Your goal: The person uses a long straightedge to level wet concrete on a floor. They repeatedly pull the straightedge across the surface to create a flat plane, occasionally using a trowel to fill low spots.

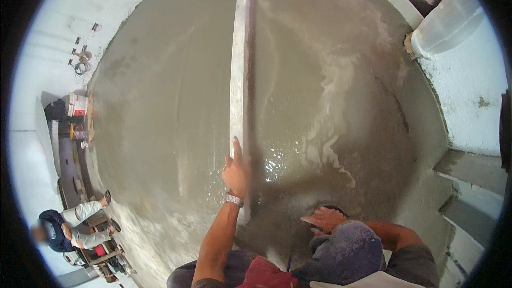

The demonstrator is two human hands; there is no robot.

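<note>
My left hand [236,175] grips the near part of a long pale straightedge [239,64], its index finger stretched along the bar. A metal-banded watch sits on that wrist. The straightedge lies on wet grey cement [160,101] and runs away from me to the far edge of the view. Low over the cement to the right, my right hand [326,218] is closed, fingers pointing left. A dark edge shows behind it, but what it holds is mostly hidden. My dusty dark-clothed knee [349,250] is just below this hand.
White walls bound the cement on both sides. Grey steps [472,170] stand at the right, below a plastic-wrapped column [448,18]. At the left are buckets [78,105], cables [81,64] and a seated person [74,229] beside assorted gear.
</note>
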